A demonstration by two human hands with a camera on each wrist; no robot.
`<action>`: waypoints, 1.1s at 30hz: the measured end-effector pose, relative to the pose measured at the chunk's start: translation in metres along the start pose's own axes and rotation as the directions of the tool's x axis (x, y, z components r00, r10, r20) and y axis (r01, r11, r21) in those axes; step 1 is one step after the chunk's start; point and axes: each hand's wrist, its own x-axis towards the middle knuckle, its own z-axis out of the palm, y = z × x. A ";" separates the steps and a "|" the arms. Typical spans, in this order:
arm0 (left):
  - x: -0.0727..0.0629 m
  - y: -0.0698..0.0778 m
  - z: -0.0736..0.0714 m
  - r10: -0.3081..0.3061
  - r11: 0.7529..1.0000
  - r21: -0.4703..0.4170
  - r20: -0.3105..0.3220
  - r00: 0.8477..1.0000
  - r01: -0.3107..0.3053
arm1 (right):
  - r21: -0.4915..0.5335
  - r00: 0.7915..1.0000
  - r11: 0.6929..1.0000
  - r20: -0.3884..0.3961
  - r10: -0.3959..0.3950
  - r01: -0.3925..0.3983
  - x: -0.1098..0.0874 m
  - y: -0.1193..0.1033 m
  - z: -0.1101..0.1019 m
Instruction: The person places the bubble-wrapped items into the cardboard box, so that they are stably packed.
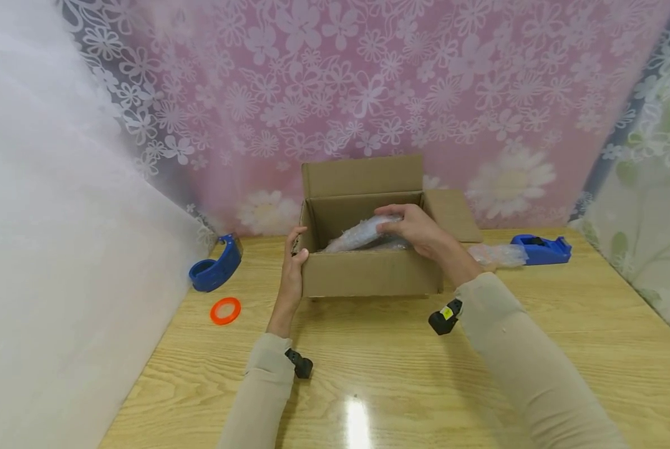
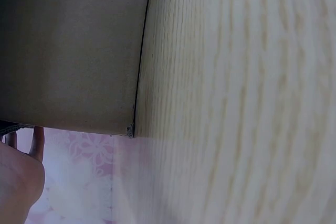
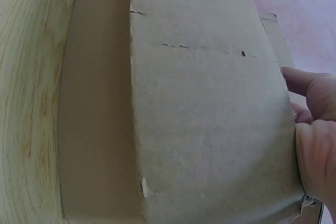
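Observation:
An open cardboard box [image 1: 371,274] stands on the table with its back flap up. My left hand [image 1: 292,274] grips the box's left side near the front corner, thumb at the front edge and fingers along the side. In the left wrist view that hand [image 2: 18,174] shows at the box's edge. My right hand [image 1: 416,229] reaches over the box's right end and holds a bubble-wrapped bundle [image 1: 357,236] tilted inside the opening. More clear wrap lies beneath the bundle. The right wrist view has the box's front flap [image 3: 210,98] hiding the bundle and part of the hand [image 3: 317,135].
On the left are a blue tape dispenser [image 1: 217,267] and an orange-red ring [image 1: 225,310]. To the right, crumpled clear wrap [image 1: 498,255] lies against another blue tape dispenser [image 1: 543,251]. The box's right flap [image 1: 453,215] folds outward. A flowered curtain [image 1: 363,93] hangs behind the table [image 1: 368,355].

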 end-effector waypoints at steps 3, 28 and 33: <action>-0.005 0.014 0.003 -0.002 1.000 -0.015 0.006 1.000 0.002 | -0.014 1.000 1.000 0.001 0.006 -0.006 -0.002 -0.001 0.001; 0.003 -0.001 0.003 0.010 1.000 -0.003 0.004 1.000 -0.010 | 0.284 0.910 0.870 -0.220 -0.352 0.404 -0.026 -0.004 -0.010; 0.004 -0.009 -0.001 0.012 1.000 -0.011 -0.018 1.000 -0.012 | 0.356 0.875 0.802 -0.256 -0.410 0.480 -0.039 -0.012 -0.032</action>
